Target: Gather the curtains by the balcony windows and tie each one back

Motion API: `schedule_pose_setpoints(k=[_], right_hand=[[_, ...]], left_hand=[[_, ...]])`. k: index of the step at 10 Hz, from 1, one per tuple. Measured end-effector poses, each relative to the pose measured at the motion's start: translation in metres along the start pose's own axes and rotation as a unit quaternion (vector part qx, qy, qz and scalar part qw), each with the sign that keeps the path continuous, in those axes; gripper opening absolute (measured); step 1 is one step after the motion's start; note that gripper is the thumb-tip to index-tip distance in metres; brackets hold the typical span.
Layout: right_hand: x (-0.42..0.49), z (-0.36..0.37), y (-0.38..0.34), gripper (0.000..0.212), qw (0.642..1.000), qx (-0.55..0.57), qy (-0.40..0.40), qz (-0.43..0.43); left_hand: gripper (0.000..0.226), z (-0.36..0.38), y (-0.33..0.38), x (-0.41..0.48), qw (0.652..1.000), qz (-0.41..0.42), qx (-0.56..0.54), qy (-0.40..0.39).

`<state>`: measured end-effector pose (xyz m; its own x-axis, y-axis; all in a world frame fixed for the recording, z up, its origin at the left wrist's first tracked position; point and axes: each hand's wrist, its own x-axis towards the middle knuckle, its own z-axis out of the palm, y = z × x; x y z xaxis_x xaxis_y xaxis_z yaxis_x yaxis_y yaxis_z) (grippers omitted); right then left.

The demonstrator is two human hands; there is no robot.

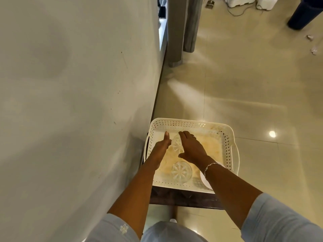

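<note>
Grey curtains (176, 28) hang gathered at the far end of the wall, their hems touching the floor. Nearer, a white perforated tray (227, 140) sits on a dark stool (183, 199). Both my hands are inside the tray around a clear cut-glass bowl (176, 145) tipped on its side. My left hand (162, 145) holds its left side, thumb pointing forward. My right hand (191, 147) cups over its right side. A second cut-glass bowl (181, 171) stands in the tray just behind my wrists.
A pale wall (78, 84) fills the left half of the view. Glossy beige floor tiles (244, 84) spread to the right. A dark bin (304, 14), white appliances with cables (244, 4) and scraps of paper (312, 44) lie at the far right.
</note>
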<state>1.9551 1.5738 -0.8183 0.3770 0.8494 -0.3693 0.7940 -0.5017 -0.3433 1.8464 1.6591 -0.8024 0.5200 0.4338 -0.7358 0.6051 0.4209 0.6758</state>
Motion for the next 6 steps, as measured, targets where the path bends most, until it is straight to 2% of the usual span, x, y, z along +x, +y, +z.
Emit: schedule_pose_setpoints(k=[4, 6], right_hand=[[0.006, 0.018, 0.012, 0.095, 0.999, -0.004, -0.046, -0.004], [0.002, 0.005, 0.009, 0.085, 0.999, 0.006, -0.053, 0.004]], left_hand=[[0.068, 0.009, -0.008, 0.009, 0.999, -0.037, 0.004, -0.005], [0.063, 0.014, -0.009, -0.001, 0.999, -0.03, 0.038, 0.023]])
